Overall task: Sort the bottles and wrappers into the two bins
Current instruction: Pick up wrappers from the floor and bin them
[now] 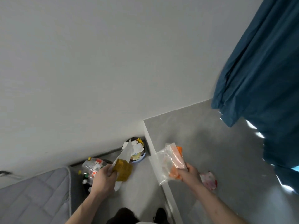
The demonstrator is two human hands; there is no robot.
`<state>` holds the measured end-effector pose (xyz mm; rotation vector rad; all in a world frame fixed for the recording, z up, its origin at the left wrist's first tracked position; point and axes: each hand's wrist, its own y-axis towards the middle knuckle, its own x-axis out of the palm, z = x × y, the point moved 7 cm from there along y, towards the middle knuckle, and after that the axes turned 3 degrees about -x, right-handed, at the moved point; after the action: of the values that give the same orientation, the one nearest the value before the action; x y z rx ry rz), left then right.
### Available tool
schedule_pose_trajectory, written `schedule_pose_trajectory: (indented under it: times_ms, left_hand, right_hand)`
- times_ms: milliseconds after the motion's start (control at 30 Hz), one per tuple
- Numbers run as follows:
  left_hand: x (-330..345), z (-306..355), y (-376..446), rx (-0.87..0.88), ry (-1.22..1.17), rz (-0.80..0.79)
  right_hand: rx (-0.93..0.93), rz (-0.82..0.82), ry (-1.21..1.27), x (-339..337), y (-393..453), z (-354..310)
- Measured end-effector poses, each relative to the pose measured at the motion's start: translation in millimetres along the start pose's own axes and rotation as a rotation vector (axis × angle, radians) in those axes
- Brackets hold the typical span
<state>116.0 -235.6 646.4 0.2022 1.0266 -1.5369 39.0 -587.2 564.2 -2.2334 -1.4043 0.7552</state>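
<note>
Person stands at a grey table [210, 143] in a room corner, both arms out in front. Left hand [103, 178] has its fingers curled tight, pinching a yellow-brown and white wrapper [123, 168]; the white end of it sticks up toward the wall, a short white tail hangs below the fist. This wrapper is in the air above the floor, between the two bins. Right hand [190, 172] grips a clear plastic wrapper with orange print [173, 160], fingers closed round its lower part, the loose top flaring up and left over the table's near edge. Another crumpled red-and-white wrapper [208, 180] lies on the tabletop just beside the right wrist, untouched. On the floor against the wall, a blue-rimmed bin [140, 160] holds a heap of white and yellow wrappers and paper. Nearer the person, partly hidden behind the left hand, a dark bin [107, 161] holds clear plastic bottles [92, 166] with red labels and coloured caps. A grey quilted mattress [32, 194] sits low left. A teal curtain [262, 70] hangs at right. Dark shoes [123, 215] show at the bottom edge.
</note>
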Motion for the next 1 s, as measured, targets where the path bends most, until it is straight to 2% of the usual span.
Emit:
schedule_pose_trajectory:
  times_ms: [267, 600, 800, 1000]
  left_hand:
    - [-10, 4, 79, -0.082, 0.043, -0.05]
    - [-12, -6, 261, -0.124, 0.152, -0.223]
    - [32, -34, 369, -0.147, 0.232, -0.313]
    - [102, -60, 456, -0.18, 0.143, -0.325]
  right_hand:
    - [0.048, -0.029, -0.068, 49, 52, -34]
    - [0.207, 0.039, -0.222, 146, 144, -45]
    - [0.291, 0.017, -0.243, 214, 221, -24]
    - [0.314, -0.031, -0.284, 269, 319, 26]
